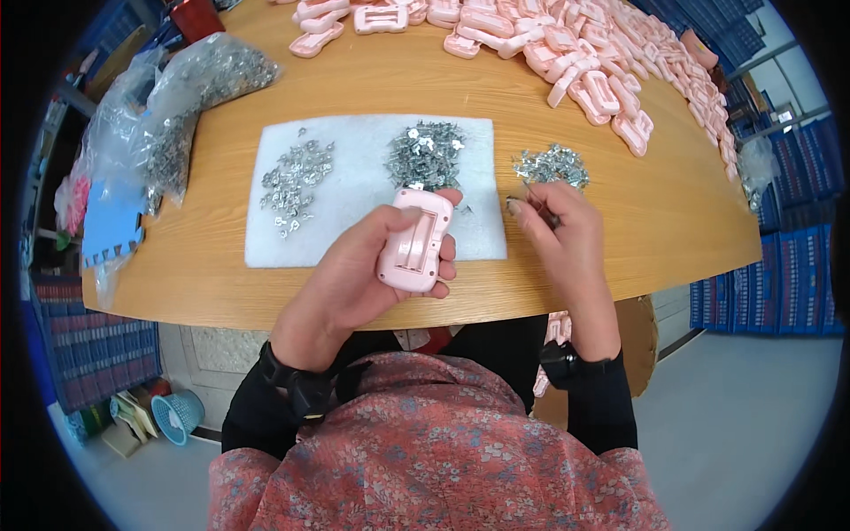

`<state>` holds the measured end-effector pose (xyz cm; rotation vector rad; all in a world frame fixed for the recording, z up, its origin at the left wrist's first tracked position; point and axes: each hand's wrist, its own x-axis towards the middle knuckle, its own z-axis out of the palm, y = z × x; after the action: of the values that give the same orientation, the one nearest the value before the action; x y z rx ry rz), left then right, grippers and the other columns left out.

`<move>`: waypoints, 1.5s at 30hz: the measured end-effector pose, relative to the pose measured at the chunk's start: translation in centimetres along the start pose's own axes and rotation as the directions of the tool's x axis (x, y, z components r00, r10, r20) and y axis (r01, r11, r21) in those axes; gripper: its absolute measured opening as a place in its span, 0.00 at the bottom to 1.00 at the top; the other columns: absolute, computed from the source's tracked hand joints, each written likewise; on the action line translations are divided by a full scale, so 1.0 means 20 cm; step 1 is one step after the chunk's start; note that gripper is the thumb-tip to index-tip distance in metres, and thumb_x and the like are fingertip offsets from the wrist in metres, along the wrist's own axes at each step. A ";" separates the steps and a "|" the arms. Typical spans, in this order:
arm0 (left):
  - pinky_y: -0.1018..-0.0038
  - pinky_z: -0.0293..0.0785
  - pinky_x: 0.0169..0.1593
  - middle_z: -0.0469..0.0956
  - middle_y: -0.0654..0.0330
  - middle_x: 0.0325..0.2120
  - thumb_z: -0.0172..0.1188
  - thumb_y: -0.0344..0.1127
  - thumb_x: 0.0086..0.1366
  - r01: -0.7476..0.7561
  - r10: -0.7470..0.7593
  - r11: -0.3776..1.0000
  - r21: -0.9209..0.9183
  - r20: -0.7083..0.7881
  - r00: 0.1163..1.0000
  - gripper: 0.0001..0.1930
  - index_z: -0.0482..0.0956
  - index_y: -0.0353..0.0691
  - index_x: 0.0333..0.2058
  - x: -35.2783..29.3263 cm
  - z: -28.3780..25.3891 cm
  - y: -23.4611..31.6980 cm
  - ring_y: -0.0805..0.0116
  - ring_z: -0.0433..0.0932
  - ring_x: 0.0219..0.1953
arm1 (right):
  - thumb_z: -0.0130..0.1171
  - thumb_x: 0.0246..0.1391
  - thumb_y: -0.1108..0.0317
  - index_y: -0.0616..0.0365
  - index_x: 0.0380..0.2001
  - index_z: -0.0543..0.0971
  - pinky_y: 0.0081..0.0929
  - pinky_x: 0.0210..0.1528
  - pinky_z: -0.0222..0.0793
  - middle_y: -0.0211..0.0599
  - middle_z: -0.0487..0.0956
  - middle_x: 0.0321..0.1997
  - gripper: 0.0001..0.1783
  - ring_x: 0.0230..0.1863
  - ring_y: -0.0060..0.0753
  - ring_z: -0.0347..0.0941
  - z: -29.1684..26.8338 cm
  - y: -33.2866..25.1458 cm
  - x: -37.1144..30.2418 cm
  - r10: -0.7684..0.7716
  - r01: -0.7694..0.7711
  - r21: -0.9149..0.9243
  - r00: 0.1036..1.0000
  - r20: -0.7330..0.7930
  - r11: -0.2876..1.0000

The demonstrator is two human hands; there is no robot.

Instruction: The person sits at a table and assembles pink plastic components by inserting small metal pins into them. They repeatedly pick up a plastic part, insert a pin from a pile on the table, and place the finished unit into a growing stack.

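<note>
My left hand (pixel 345 265) is closed around a pale pink plastic casing (pixel 414 241), which has a long battery recess facing up and rounded ends. The thumb lies on its upper left edge. To the right, my right hand (pixel 571 234) is pinched just below a pile of small shiny metal pieces (pixel 551 165) on the table. Something thin shows at its fingertips, too small to make out. Beyond the casing, a dense heap of metal contact springs (pixel 425 152) lies on a white foam mat (pixel 354 243). Flat metal tabs (pixel 297 186) are scattered on the mat's left side.
Many pink casings (pixel 598 93) are heaped along the far and right side of the wooden table (pixel 354 88). Clear plastic bags of metal parts (pixel 190 97) lie at the left, by a blue foam tile (pixel 111 221). Blue stacks (pixel 770 283) stand on the floor at right.
</note>
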<state>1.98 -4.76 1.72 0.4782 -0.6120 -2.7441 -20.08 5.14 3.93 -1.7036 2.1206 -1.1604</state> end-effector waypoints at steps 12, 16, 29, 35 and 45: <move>0.76 0.79 0.41 0.75 0.61 0.43 0.59 0.26 0.64 -0.139 0.167 0.955 0.262 -0.087 0.982 0.30 0.63 0.39 0.64 -0.01 0.08 -0.07 0.73 0.80 0.39 | 0.65 0.49 0.78 0.63 0.31 0.80 0.21 0.25 0.71 0.36 0.78 0.29 0.05 0.25 0.26 0.76 0.07 -0.23 -0.12 -0.136 0.123 0.213 0.990 0.045 0.969; 0.77 0.79 0.42 0.75 0.63 0.41 0.60 0.26 0.63 -0.196 0.229 0.937 0.288 -0.086 0.970 0.28 0.66 0.39 0.63 -0.01 0.09 -0.08 0.75 0.79 0.38 | 0.67 0.48 0.77 0.63 0.31 0.79 0.22 0.26 0.71 0.36 0.77 0.29 0.07 0.25 0.27 0.75 0.08 -0.21 -0.13 -0.142 0.131 0.192 0.989 0.045 0.973; 0.73 0.80 0.40 0.77 0.62 0.37 0.53 0.35 0.70 -0.159 0.204 0.931 0.330 -0.107 0.973 0.24 0.66 0.38 0.63 -0.03 0.09 -0.10 0.72 0.80 0.36 | 0.62 0.58 0.74 0.64 0.34 0.77 0.14 0.31 0.62 0.21 0.73 0.26 0.05 0.29 0.10 0.64 0.04 -0.20 -0.18 0.199 -0.348 0.531 0.927 0.318 0.773; 0.64 0.83 0.38 0.80 0.56 0.36 0.27 0.55 0.77 -0.059 0.063 0.994 0.096 -0.047 0.997 0.31 0.67 0.38 0.61 0.00 0.03 -0.12 0.65 0.82 0.35 | 0.61 0.60 0.73 0.65 0.37 0.79 0.15 0.33 0.63 0.22 0.74 0.29 0.06 0.31 0.11 0.65 0.09 -0.25 -0.15 0.181 -0.279 0.589 0.958 0.221 0.758; 0.60 0.85 0.38 0.80 0.54 0.39 0.28 0.54 0.77 0.023 -0.010 0.997 0.070 -0.181 0.984 0.29 0.71 0.37 0.53 0.00 0.05 -0.14 0.61 0.83 0.37 | 0.65 0.53 0.73 0.62 0.34 0.81 0.21 0.26 0.66 0.33 0.74 0.24 0.06 0.23 0.22 0.70 0.18 -0.20 -0.14 0.029 -0.047 0.282 0.997 0.069 0.958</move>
<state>1.03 -1.96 1.40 0.7423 -0.6647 -2.6626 -14.13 5.81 3.26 -1.5423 1.8370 -1.3075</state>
